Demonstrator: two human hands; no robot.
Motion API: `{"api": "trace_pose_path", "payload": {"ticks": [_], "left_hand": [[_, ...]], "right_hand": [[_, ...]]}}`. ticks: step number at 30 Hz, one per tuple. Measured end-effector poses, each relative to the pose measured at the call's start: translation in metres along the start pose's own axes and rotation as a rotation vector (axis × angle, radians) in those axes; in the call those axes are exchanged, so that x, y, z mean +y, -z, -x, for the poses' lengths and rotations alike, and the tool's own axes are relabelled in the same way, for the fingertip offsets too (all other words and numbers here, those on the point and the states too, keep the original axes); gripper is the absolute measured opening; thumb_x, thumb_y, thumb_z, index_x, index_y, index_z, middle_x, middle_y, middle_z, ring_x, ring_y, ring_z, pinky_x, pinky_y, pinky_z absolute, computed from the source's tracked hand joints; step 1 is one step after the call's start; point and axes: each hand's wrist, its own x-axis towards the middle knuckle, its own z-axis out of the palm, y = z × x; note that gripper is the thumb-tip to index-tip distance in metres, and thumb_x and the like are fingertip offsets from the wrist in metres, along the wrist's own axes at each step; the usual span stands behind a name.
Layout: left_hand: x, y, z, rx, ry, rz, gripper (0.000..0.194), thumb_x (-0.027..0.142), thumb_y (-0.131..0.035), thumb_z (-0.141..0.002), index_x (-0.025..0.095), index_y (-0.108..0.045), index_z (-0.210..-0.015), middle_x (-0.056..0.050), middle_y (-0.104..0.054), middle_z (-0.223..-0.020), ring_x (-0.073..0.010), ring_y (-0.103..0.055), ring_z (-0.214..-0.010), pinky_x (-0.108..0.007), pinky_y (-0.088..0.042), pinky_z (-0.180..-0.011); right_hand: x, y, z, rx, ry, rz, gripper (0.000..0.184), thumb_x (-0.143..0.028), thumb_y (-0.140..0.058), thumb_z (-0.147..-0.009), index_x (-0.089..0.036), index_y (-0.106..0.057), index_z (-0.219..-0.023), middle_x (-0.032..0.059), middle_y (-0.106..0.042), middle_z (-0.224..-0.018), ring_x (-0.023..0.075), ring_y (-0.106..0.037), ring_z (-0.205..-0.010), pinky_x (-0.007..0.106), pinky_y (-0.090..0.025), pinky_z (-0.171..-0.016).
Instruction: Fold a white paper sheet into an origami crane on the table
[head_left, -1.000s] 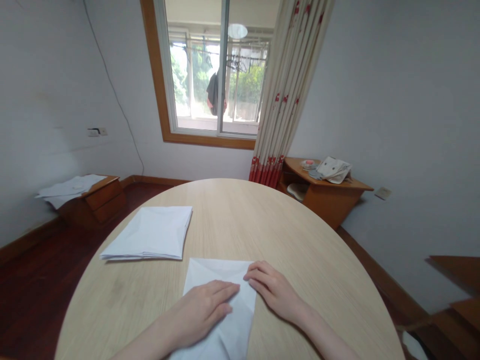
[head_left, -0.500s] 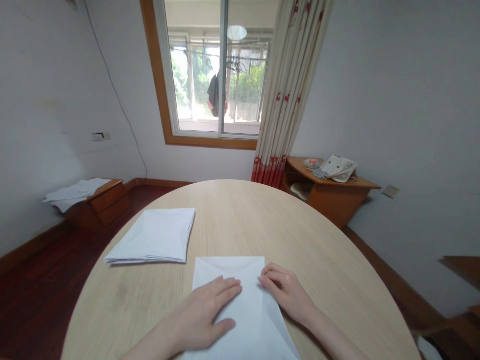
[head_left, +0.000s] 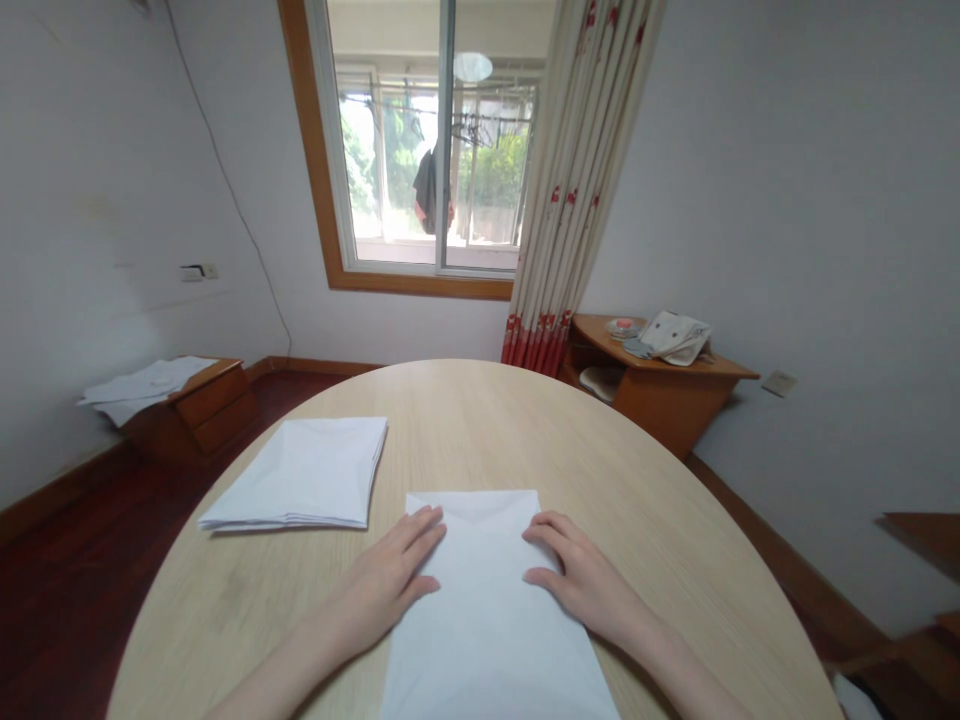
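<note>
Inspection, left to right: well beyond the left fingers [head_left: 420, 535], a low drawer cabinet [head_left: 199, 420] carries loose white paper [head_left: 139, 388]. Closer in, to the left of those fingers and on the counter [head_left: 480, 420], lies a folded stack [head_left: 300, 475] of white paper, flat, its edges roughly squared and untouched by either hand. The left hand [head_left: 382, 585] lies flat and open over the left edge of a white sheet [head_left: 487, 610], which sits directly between the two hands and runs off the near edge of the view. The right fingers [head_left: 544, 535] are likewise spread and released on the sheet's right side, grasping nothing, and the right hand [head_left: 581, 585] is level with the left. Well to the right of them, a corner shelf unit [head_left: 660, 385] holds a cloth bag [head_left: 679, 338]. Progress as visible: the stack is folded, while the sheet lies unfolded apart from a shallow V-shaped crease near its far edge. Compared with the earlier frame, the sheet sits squarer and farther forward, and the hands are spread wider apart along its sides.
</note>
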Motion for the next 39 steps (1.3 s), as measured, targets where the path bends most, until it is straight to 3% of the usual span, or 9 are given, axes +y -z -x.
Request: {"api": "trace_pose_path", "payload": {"ticks": [3,7,12,19,23,28,39], "left_hand": [[-0.006,0.002,-0.002,0.024,0.027,0.016,0.062,0.018,-0.064,-0.086,0.028,-0.039,-0.141,-0.009,-0.029,-0.154,-0.0285,-0.026,-0.14,-0.051,-0.028,-0.112],[-0.011,-0.001,-0.002,0.072,0.041,0.042,0.072,0.015,-0.068,-0.082,0.029,-0.034,-0.144,-0.012,-0.022,-0.155,-0.0292,-0.02,-0.142,-0.052,-0.025,-0.112],[-0.015,-0.008,0.0,0.132,0.058,0.129,0.083,0.011,-0.068,-0.081,0.033,-0.024,-0.147,-0.011,-0.004,-0.158,-0.0308,-0.009,-0.144,-0.053,-0.02,-0.113],[-0.017,-0.011,0.0,0.139,0.096,0.203,0.08,0.01,-0.067,-0.081,0.033,-0.027,-0.147,-0.01,0.0,-0.158,-0.0331,-0.009,-0.144,-0.053,-0.019,-0.113],[-0.016,-0.01,-0.001,0.143,0.077,0.234,0.074,0.013,-0.067,-0.082,0.032,-0.033,-0.144,-0.01,-0.001,-0.158,-0.0336,-0.012,-0.143,-0.054,-0.019,-0.113],[-0.016,-0.01,-0.003,0.231,0.038,0.242,0.067,0.021,-0.071,-0.081,0.034,-0.041,-0.14,-0.008,-0.003,-0.158,-0.0373,-0.018,-0.141,-0.058,-0.025,-0.111],[-0.007,-0.001,-0.002,0.292,0.009,0.217,0.071,0.009,-0.063,-0.082,0.036,-0.035,-0.141,-0.006,-0.003,-0.157,-0.0354,-0.025,-0.14,-0.054,-0.032,-0.109]], "right_hand": [[0.004,0.001,-0.001,0.01,-0.011,0.128,0.045,-0.025,-0.067,-0.078,-0.021,-0.057,-0.122,0.0121,-0.053,-0.131,0.029,-0.047,-0.121,0.045,-0.038,-0.103],[0.012,0.001,-0.002,0.017,-0.051,0.254,0.077,-0.037,-0.07,-0.076,-0.02,-0.036,-0.143,0.0145,-0.04,-0.146,0.0327,-0.036,-0.132,0.05,-0.03,-0.109],[0.023,-0.003,-0.003,-0.046,-0.147,0.294,0.093,-0.049,-0.065,-0.078,-0.017,-0.015,-0.151,0.0157,-0.029,-0.153,0.0339,-0.024,-0.139,0.052,-0.015,-0.113],[0.024,-0.005,-0.005,-0.106,-0.14,0.144,0.096,-0.044,-0.059,-0.081,-0.018,0.001,-0.152,0.0144,-0.032,-0.151,0.0324,-0.023,-0.139,0.052,-0.011,-0.112],[0.023,-0.008,-0.005,-0.067,-0.138,0.13,0.1,-0.039,-0.062,-0.079,-0.018,0.004,-0.151,0.0153,-0.037,-0.148,0.0316,-0.026,-0.138,0.052,-0.009,-0.111],[0.024,-0.012,-0.007,-0.004,-0.126,0.141,0.105,-0.033,-0.064,-0.078,-0.021,0.011,-0.15,0.0152,-0.037,-0.147,0.0311,-0.032,-0.134,0.05,-0.014,-0.11],[0.021,-0.007,-0.007,0.081,-0.075,0.021,0.116,-0.02,-0.065,-0.075,-0.03,0.026,-0.145,0.0112,-0.038,-0.147,0.0297,-0.034,-0.134,0.05,-0.02,-0.108]]}}
